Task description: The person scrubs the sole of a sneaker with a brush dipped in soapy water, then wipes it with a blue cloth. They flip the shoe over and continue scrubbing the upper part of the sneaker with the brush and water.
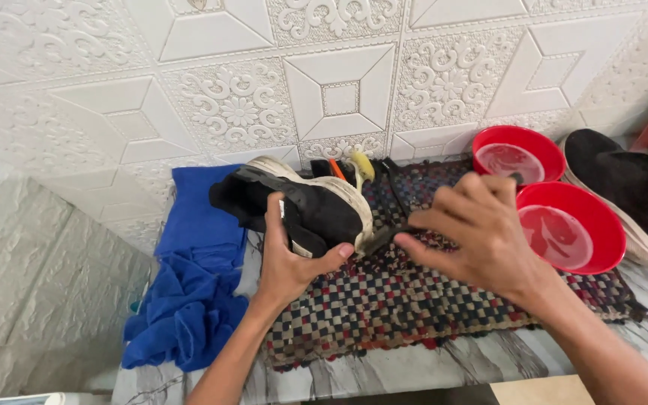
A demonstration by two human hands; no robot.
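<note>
My left hand (pixel 288 259) grips a black sneaker with a white sole (pixel 316 206), holding it on its side above a checkered woven mat (pixel 414 300). My right hand (pixel 481 232) holds a small dark brush (pixel 380 238) whose head touches the toe end of the shoe's sole. A second black sneaker (pixel 631 191) lies at the far right, beside the bowls.
Two red bowls holding liquid (pixel 519 154) (pixel 575 225) stand at the mat's right end. A blue cloth (pixel 189 292) is bunched at the left. More brushes (pixel 361 169) lie behind the shoe against the embossed white wall (pixel 339 82). The marble counter edge (pixel 429 371) runs near me.
</note>
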